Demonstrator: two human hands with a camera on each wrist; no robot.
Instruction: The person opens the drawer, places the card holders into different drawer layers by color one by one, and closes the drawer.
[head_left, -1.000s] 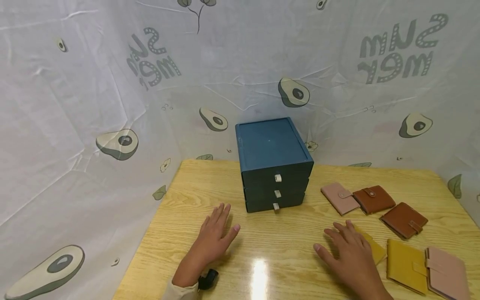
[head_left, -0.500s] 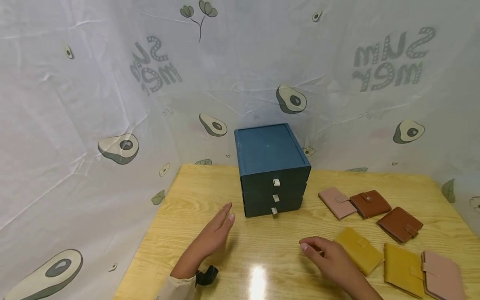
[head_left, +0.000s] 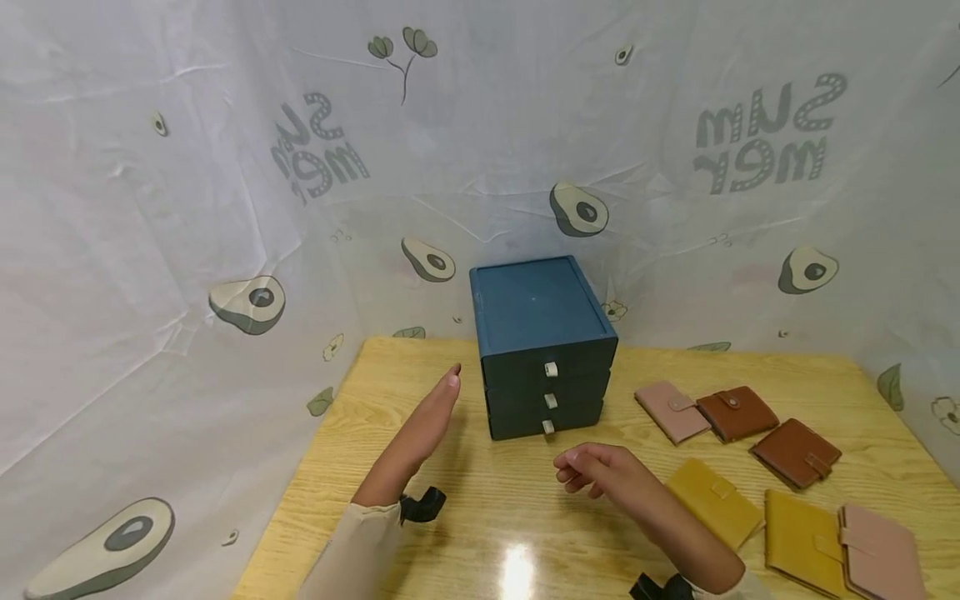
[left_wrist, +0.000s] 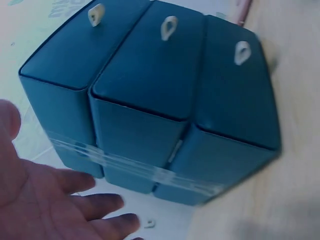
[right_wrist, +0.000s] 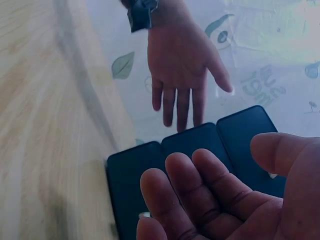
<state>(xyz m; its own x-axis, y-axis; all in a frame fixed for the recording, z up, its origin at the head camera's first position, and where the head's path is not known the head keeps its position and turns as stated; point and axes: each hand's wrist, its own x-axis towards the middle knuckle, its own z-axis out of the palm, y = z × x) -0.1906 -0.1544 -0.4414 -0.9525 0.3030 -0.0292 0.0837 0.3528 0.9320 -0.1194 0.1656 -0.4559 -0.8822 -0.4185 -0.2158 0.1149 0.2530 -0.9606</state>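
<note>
A blue three-drawer box (head_left: pixel 542 307) stands at the back of the table, its dark fronts each bearing a small white pull tab. Just left of it, my left hand (head_left: pixel 420 423) is held up with straight fingers, palm toward the box and apart from it. In the left wrist view the drawer box (left_wrist: pixel 150 90) shows clear tape along its side, beside the spread left hand (left_wrist: pixel 65 205). My right hand (head_left: pixel 603 473) hovers before the lowest tab with fingers loosely bent, holding nothing. The right wrist view shows those bent fingers (right_wrist: pixel 187 187) in front of the drawer fronts.
Right of the box lie a pink wallet (head_left: pixel 672 411), a brown wallet (head_left: pixel 738 414) and a second brown wallet (head_left: pixel 797 452). Nearer are two yellow wallets (head_left: pixel 715 502) and another pink one (head_left: pixel 883 552). A patterned white sheet (head_left: pixel 480 150) hangs behind the table.
My right hand has moved left from over the yellow wallet toward the drawer box front. The left hand has turned edge-on and reached forward beside the box. The view has shifted slightly.
</note>
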